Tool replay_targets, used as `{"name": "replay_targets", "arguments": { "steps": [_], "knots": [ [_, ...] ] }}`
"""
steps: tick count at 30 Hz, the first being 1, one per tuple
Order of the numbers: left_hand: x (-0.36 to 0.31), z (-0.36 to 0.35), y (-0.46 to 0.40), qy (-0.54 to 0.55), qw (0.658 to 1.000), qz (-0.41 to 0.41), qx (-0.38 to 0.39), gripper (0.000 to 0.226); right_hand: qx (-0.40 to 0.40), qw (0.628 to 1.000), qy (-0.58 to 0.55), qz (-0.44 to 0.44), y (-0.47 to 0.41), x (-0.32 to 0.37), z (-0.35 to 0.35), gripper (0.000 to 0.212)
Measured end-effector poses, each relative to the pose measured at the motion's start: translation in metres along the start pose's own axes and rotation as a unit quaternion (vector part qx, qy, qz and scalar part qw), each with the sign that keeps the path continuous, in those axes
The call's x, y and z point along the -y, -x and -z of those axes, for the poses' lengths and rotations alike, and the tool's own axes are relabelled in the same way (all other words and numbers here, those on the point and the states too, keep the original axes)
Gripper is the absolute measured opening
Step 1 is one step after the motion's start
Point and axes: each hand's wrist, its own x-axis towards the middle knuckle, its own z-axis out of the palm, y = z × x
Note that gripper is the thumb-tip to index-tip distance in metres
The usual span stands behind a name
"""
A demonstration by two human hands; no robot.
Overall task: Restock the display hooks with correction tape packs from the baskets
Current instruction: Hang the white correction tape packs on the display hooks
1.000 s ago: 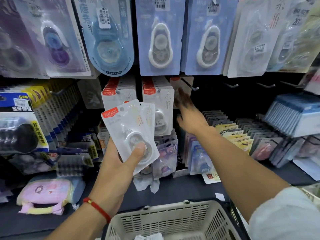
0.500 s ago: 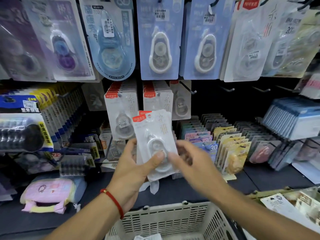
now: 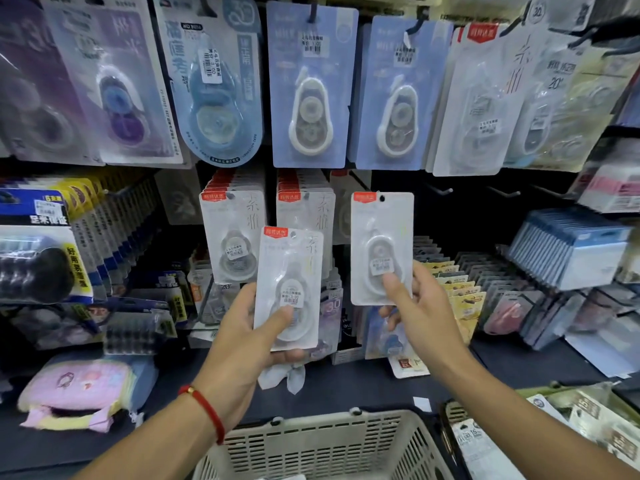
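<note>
My left hand [image 3: 242, 334] grips a white correction tape pack [image 3: 289, 289] with a red top label, thumb on its front. My right hand [image 3: 415, 306] pinches a second such pack [image 3: 381, 244] by its lower edge and holds it upright, its hang hole near a hook [image 3: 358, 180] with one pack on it. Two full hooks of the same packs [image 3: 235, 237] [image 3: 308, 209] hang just left of it. A beige plastic basket [image 3: 322, 445] sits below my arms.
Bigger blue and purple tape packs [image 3: 308, 84] hang in the row above. Bare black hooks [image 3: 440, 190] stick out to the right. Stacked card packs [image 3: 460, 285] fill the lower shelf, and a pink pouch [image 3: 79, 393] lies at the left. A second basket [image 3: 554, 427] holds packets at right.
My right hand came back from the hooks, took one pack off the stack in my left hand and lifted it up to the right. My left hand shifted right.
</note>
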Motion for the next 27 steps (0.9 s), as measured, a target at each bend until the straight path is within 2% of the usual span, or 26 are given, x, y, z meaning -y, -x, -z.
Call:
{"name": "replay_targets", "arguments": {
  "steps": [10,14,16,18,20,23,27],
  "knots": [
    [0.000,0.003,-0.001,-0.002,1.000,-0.005,-0.003,0.026,-0.030,0.999,-0.010,0.003,-0.021,0.003,0.003,0.034],
    [-0.001,0.001,0.000,-0.002,1.000,0.005,0.002,0.029,-0.022,0.985,-0.077,-0.155,-0.027,-0.012,-0.004,0.063],
    [-0.002,-0.001,0.001,0.008,1.000,0.016,0.012,0.030,-0.006,0.977,-0.057,-0.205,-0.023,-0.020,-0.005,0.055],
    [-0.003,-0.003,0.003,0.010,0.999,0.022,0.024,0.031,0.052,0.981,0.003,-0.185,-0.016,-0.018,-0.010,0.037],
    [-0.003,-0.005,0.004,0.012,0.999,0.019,0.035,0.031,0.125,0.983,0.040,-0.129,-0.007,-0.010,-0.020,0.024],
    [-0.003,-0.006,0.005,0.013,0.999,0.014,0.049,0.033,0.190,0.979,0.058,-0.054,0.004,-0.002,-0.032,0.023],
    [-0.004,-0.006,0.005,0.001,0.999,-0.006,0.051,0.039,0.200,0.979,-0.025,-0.033,0.006,0.008,-0.033,0.031]
  ]
}}
